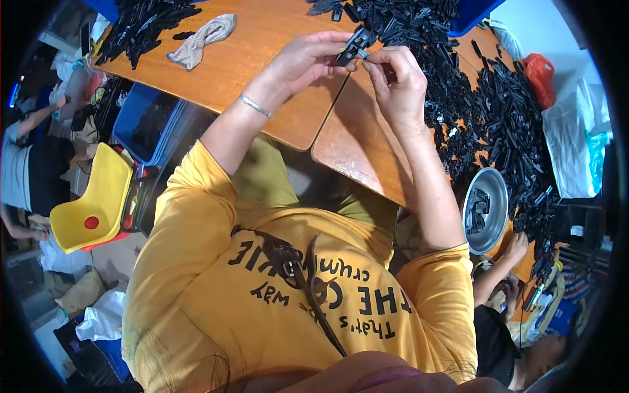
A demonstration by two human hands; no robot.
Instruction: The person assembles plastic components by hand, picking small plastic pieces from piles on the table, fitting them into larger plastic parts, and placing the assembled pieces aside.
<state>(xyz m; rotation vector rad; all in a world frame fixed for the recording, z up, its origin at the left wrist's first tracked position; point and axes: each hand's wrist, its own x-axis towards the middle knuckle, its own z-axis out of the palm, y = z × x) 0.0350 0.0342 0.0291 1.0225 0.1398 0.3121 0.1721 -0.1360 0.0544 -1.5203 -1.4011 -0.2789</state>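
Over the wooden table [354,144] my left hand [313,60] grips a small black plastic part [356,46] between thumb and fingers. Grey or shiny bits show on the part's face. My right hand [401,78] is closed in a pinch at the part's lower right edge, where a small light-coloured piece [364,56] shows at the fingertips. What exactly that piece is, I cannot make out. A large heap of black plastic parts [458,85] lies just beyond and to the right of my right hand.
A crumpled light cloth [202,40] lies left of my hands, near another black heap [141,29]. At right stands a metal bowl [485,211] with black parts inside; a co-worker's hand [516,247] is close to it. Left are a blue bin [145,124] and a yellow chair [92,200].
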